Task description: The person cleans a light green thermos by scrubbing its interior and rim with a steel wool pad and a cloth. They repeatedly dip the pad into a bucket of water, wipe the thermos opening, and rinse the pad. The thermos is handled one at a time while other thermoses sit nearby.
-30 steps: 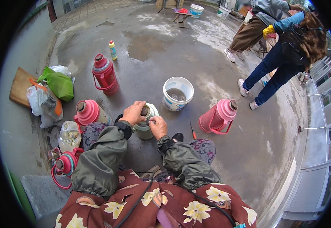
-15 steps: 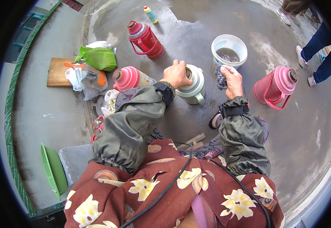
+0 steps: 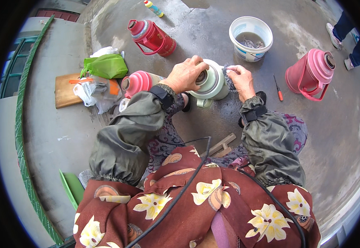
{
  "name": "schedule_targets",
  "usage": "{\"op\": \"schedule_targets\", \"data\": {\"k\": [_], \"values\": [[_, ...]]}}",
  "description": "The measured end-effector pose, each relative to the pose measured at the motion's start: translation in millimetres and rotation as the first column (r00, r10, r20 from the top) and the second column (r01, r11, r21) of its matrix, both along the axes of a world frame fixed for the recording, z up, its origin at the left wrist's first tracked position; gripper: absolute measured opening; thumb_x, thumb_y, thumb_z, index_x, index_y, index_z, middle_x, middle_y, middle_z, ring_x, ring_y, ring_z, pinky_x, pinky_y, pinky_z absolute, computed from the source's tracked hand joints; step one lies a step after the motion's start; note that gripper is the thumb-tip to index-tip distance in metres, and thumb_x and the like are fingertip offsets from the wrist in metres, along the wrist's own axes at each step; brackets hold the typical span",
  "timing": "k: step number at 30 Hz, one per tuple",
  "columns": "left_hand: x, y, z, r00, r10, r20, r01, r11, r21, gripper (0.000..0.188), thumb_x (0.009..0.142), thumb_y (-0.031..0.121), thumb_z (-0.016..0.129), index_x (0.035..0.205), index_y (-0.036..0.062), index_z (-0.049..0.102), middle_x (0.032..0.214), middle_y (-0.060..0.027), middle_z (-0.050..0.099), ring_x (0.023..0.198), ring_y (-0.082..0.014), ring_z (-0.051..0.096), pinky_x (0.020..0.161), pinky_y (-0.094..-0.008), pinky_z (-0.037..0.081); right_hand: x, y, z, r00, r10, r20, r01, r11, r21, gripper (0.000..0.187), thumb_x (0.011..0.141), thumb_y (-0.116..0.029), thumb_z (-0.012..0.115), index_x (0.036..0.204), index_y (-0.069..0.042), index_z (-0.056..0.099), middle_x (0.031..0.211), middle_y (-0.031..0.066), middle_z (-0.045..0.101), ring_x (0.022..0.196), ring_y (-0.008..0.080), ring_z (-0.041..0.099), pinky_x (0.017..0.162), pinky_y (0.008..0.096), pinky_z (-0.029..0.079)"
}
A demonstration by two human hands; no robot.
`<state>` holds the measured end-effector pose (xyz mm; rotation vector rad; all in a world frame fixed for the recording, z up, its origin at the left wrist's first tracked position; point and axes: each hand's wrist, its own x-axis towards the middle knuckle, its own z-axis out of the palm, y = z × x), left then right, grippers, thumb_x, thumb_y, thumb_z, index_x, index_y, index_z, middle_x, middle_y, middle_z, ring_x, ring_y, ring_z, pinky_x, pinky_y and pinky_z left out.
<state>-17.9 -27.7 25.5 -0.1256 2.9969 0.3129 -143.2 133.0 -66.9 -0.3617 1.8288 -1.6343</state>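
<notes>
Head view shows one pale green flask (image 3: 216, 86) on the ground (image 3: 332, 136), between two hands. Left hand (image 3: 186, 75) has its fingers curled on the flask's neck. Right hand (image 3: 242, 83) pinches one dark scrubber (image 3: 230, 85) at the flask's side. Around are three more flasks: one red flask (image 3: 157, 39) and two pink flasks (image 3: 310, 74). One white bucket (image 3: 246, 54) stands beyond; one red-handled tool (image 3: 280, 95) lies to the right.

Damp concrete ground (image 3: 206, 35) and a green-framed window (image 3: 18, 66) suggest an outdoor yard.
</notes>
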Motion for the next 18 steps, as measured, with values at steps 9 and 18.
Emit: {"op": "schedule_targets", "data": {"k": [9,18], "values": [[-7,2,-13,0.952,0.304,-0.046,-0.298,0.949,0.102,0.086,0.059,0.024,0.08,0.134,0.0101,0.04,0.124,-0.0161,0.048,0.112,-0.0337,0.05,0.097,-0.0407,0.042,39,-18,-7,0.773,0.047,-0.632,0.017,0.995,0.094,0.016,0.071,-0.015,0.07,0.087,-0.014,0.067,0.087,0.0092,0.058,0.088,0.0294,0.058,0.076,0.0403,0.047],[-5,2,-22,0.913,0.407,-0.028,-0.401,0.907,0.131,0.086,0.06,0.027,0.08,0.134,0.0047,0.04,0.115,-0.0155,0.056,0.11,-0.0326,0.05,0.096,-0.0402,0.041,-37,-106,-4,0.613,0.542,-0.574,-0.41,0.84,0.355,0.021,0.078,-0.027,0.064,0.09,-0.011,0.069,0.093,0.0128,0.062,0.091,0.0323,0.059,0.081,0.0397,0.047]]}}
